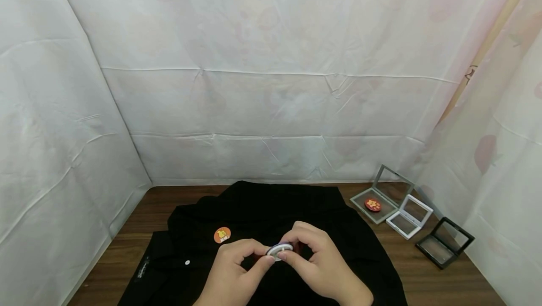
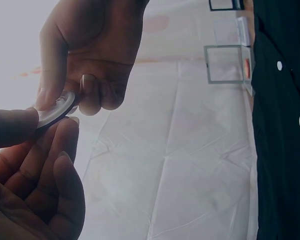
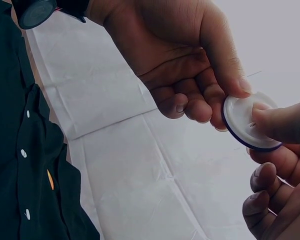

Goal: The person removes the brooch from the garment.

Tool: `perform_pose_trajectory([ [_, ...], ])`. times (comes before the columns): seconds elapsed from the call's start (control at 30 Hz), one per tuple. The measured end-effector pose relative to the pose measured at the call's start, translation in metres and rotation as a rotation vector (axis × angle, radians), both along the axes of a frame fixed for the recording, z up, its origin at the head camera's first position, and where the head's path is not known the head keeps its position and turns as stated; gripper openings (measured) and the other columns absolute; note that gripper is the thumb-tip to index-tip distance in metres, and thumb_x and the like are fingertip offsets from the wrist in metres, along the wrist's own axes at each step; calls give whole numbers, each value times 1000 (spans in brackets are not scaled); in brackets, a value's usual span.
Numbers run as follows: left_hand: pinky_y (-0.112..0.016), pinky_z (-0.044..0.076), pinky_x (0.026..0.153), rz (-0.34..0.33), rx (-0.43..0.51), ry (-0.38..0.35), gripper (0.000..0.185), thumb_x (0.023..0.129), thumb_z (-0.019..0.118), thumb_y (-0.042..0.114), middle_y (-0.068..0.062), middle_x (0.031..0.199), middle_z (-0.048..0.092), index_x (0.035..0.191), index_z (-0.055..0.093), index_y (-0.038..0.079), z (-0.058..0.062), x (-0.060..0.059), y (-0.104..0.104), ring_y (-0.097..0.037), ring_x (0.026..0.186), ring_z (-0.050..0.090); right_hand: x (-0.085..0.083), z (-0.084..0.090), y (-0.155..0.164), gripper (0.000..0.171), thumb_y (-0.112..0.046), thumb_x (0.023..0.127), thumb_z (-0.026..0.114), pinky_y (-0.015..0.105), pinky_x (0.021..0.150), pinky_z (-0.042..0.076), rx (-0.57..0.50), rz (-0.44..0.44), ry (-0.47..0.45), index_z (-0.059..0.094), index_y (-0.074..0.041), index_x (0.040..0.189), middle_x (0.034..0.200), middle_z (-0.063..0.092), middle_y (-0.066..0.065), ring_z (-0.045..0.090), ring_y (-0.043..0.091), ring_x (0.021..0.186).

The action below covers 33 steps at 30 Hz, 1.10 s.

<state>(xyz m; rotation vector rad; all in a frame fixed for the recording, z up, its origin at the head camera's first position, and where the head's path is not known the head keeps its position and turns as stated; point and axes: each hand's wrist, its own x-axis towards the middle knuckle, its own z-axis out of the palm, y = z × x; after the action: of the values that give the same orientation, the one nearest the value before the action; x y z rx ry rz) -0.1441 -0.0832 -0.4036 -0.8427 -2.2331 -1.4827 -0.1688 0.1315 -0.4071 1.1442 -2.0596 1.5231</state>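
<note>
Both hands hold a round pin badge [image 1: 277,251] between them over a black shirt [image 1: 271,207]. Its white back faces up toward the head view, and a purple edge shows in the right wrist view. My left hand [image 1: 235,270] pinches the badge's left side between thumb and forefinger. From the other side, my right hand [image 1: 319,263] pinches it, with the thumb pressed on the white back near the pin [image 3: 253,124]. The badge's front is hidden. An orange round badge [image 1: 222,235] with a yellow figure sits on the shirt, left of the hands.
To the right on the wooden table [image 1: 449,287] stand three open flip cases: a grey one [image 1: 360,198] holding a red badge [image 1: 373,205] with a yellow star, a white one [image 1: 407,234] and a black one [image 1: 440,263]. White cloth walls [image 1: 271,103] enclose the table.
</note>
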Motion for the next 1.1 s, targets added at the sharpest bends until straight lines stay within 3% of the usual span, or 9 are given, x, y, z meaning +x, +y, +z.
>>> perform_pose_trajectory([
  [0.27, -29, 58, 69, 14, -14, -40, 11, 97, 76, 20, 18, 86, 69, 92, 73, 30, 1, -1, -1, -5, 73, 64, -1, 0, -1, 18, -5, 96, 73, 25, 63, 53, 3, 0, -23, 69, -23, 100, 85, 57, -9, 54, 6, 74],
  [0.87, -30, 58, 71, 22, 3, -35, 13, 97, 75, 17, 17, 89, 71, 92, 74, 28, 1, -3, -2, -6, 77, 67, 0, -1, -2, 16, -6, 97, 71, 25, 63, 53, 12, 4, -28, 69, -22, 101, 87, 57, -9, 54, 6, 75],
  [1.1, -31, 58, 73, 35, -5, -90, 13, 96, 76, 18, 19, 91, 71, 92, 74, 30, 2, -3, -3, -7, 80, 69, -1, -2, -3, 17, -6, 97, 72, 25, 64, 54, 5, -1, -18, 69, -22, 101, 87, 59, -9, 55, 6, 76],
])
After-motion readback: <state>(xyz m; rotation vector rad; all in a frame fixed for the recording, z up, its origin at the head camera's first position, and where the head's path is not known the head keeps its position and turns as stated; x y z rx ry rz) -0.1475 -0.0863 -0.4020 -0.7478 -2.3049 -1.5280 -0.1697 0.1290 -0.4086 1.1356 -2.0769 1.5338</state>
